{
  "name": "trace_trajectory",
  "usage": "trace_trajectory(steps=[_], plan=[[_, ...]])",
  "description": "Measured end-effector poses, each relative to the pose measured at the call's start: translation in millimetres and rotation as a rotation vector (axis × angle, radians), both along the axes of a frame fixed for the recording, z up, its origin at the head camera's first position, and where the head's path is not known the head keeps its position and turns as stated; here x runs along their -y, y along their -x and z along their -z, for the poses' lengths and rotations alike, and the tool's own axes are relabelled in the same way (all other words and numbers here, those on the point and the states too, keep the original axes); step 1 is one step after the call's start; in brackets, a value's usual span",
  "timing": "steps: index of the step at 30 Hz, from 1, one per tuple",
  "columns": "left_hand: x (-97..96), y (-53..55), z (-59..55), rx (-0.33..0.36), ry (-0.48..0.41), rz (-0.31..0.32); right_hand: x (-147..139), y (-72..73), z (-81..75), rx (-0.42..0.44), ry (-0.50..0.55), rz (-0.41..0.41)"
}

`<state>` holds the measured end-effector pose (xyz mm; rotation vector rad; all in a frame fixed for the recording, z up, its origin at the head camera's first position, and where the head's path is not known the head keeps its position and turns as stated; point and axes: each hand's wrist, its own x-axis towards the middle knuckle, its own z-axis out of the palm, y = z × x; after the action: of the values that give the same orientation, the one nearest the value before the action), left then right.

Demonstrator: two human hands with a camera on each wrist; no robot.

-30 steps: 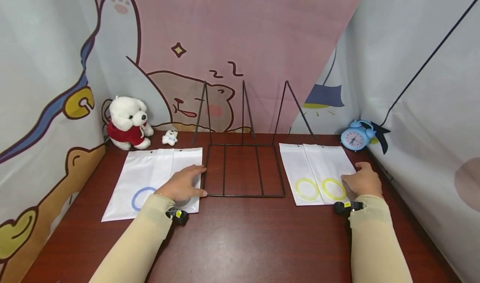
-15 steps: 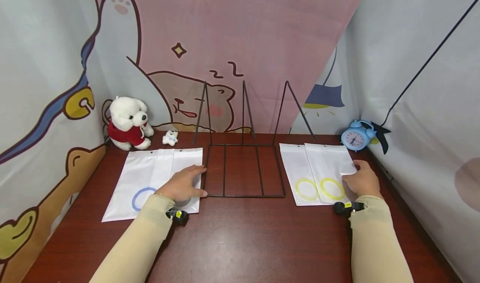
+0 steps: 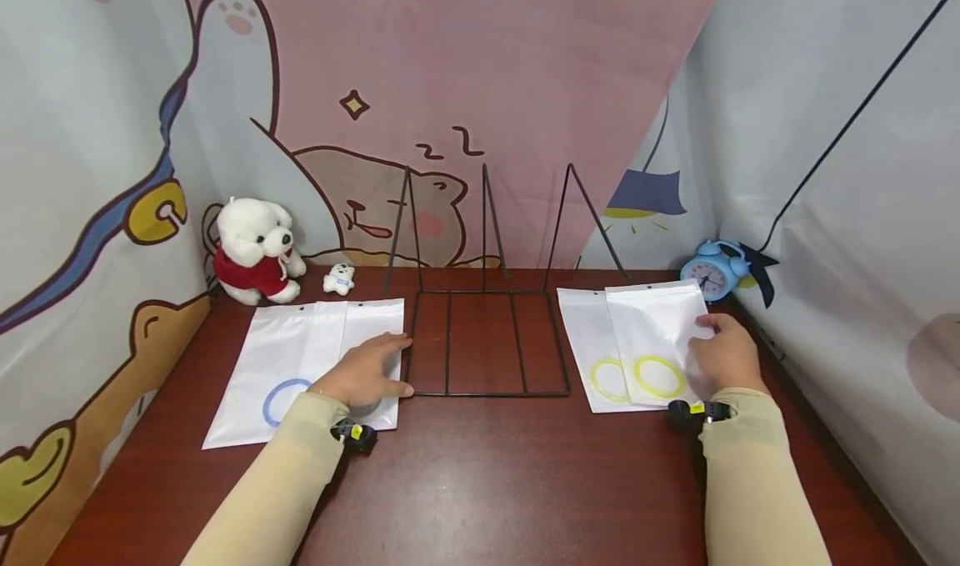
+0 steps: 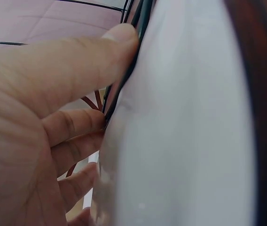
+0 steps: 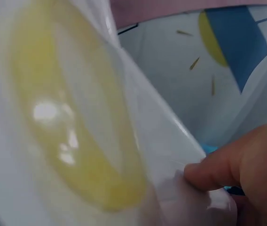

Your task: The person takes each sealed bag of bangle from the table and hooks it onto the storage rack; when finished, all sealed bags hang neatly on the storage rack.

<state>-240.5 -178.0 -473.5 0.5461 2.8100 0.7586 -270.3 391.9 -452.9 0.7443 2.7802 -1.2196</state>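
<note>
In the head view my right hand pinches the right edge of a white plastic zip bag with a yellow ring showing through it. Its thumb lies on the bag's edge in the right wrist view, and the bag is tilted up there. Under this bag lies a second white bag, also with a yellow ring. On the left, my left hand rests with spread fingers over white bags, one showing a blue ring. Its fingertips reach the side wire of a black wire rack.
The rack's tall pointed uprights stand toward the back wall. A white plush dog in red and a small white bear figure sit back left. A blue alarm clock stands back right, close behind the raised bag.
My right hand has lifted the right edge of the upper bag and shifted it slightly left over the lower one. The left hand has stayed in place.
</note>
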Motion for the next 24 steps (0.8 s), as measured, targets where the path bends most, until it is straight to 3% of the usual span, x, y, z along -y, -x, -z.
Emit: trace_trajectory(steps=[5, 9, 14, 24], plan=[[0.1, 0.4, 1.5, -0.001, 0.001, 0.000, 10, -2.0, -17.0, 0.002, -0.061, -0.085], [0.0, 1.3, 2.9, 0.002, 0.002, -0.001, 18, -3.8, -30.4, -0.063, -0.116, -0.140], [0.5, 0.9, 2.8, 0.007, -0.004, -0.004, 31, -8.1, -45.0, -0.161, -0.128, -0.180], [1.0, -0.1, 2.7, 0.003, -0.008, 0.006, 67, -29.2, -80.9, -0.253, -0.131, -0.226]])
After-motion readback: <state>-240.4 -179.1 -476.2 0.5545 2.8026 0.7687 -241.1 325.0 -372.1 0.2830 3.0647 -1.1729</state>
